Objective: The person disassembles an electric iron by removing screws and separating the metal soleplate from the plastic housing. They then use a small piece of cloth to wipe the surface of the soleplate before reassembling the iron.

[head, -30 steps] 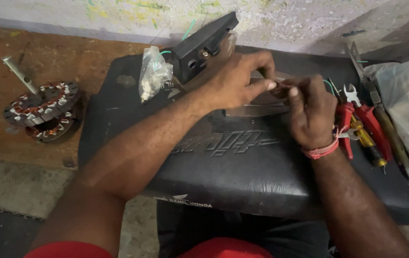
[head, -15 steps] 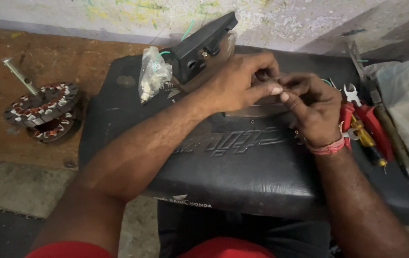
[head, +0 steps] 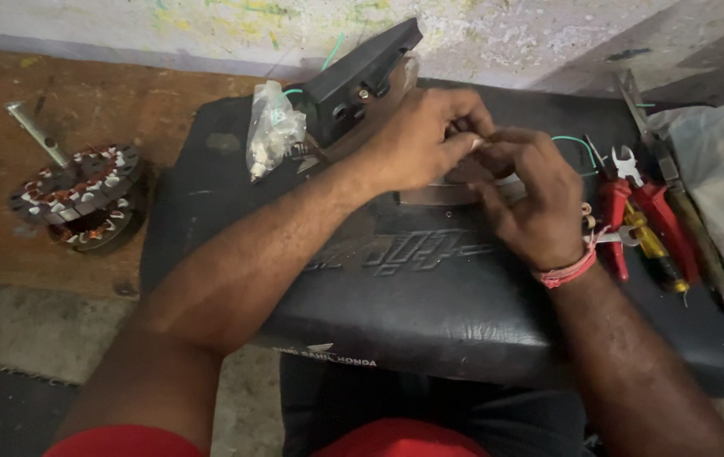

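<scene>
Item pinched between left hand point(head: 425, 140) and right hand point(head: 531, 199): hidden by fingers, possibly wire. Plastic bag point(head: 722, 182), far right: cut off by edge.

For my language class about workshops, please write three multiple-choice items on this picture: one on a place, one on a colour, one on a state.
1. Where is the motor stator?
A. on the floor left of the black seat
B. on the seat
C. in the plastic bag at the right

2. What colour are the plier handles?
A. blue
B. red
C. white

3. How are the hands?
A. far apart
B. flat on the seat
C. close together, fingers pinching something small

Answers: 1 A, it lies on the brown floor beside the seat. 2 B, red handles show at the right. 3 C, the left hand and right hand meet above the seat.
</scene>
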